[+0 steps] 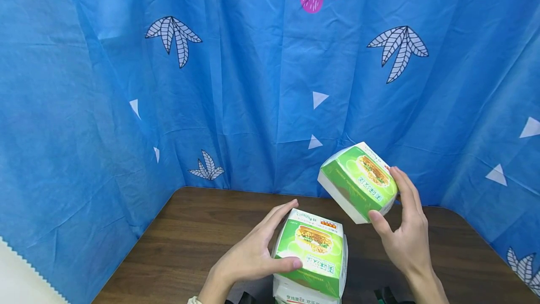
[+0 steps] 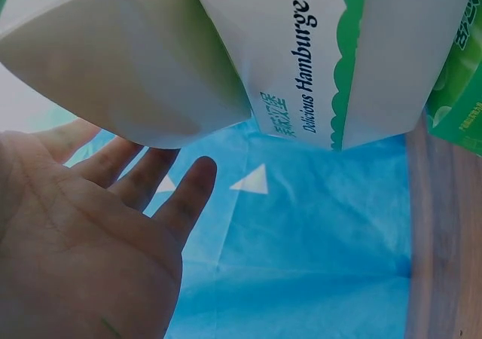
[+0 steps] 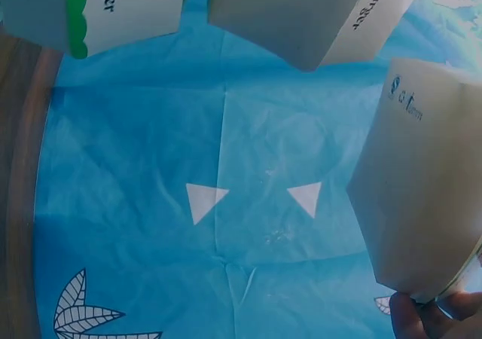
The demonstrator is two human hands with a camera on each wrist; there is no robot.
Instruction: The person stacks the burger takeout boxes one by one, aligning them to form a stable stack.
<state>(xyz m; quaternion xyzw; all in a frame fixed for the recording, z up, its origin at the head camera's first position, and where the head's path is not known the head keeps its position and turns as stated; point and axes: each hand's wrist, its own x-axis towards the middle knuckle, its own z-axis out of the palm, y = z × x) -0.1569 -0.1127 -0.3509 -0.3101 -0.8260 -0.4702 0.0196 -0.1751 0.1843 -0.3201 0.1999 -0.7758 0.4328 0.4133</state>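
Observation:
My right hand (image 1: 405, 233) holds a green and white hamburger box (image 1: 358, 179) up at a tilt, thumb at its near corner and fingers along the right side. To the left, another hamburger box (image 1: 312, 247) with a burger picture on its lid tops a stack. My left hand (image 1: 257, 252) grips this top box, its thumb across the near left corner and its fingers behind the far left edge. Underneath it shows a lower hamburger box (image 1: 305, 292), mostly hidden in the head view. From the left wrist, the lower box's "Delicious Hamburger" side (image 2: 301, 60) appears beside the tilted top one.
The stack stands near the front of a dark brown wooden table (image 1: 177, 243). A blue patterned curtain (image 1: 253, 107) hangs behind and at both sides. Green printed cardboard (image 2: 459, 105) shows at the left wrist view's right edge.

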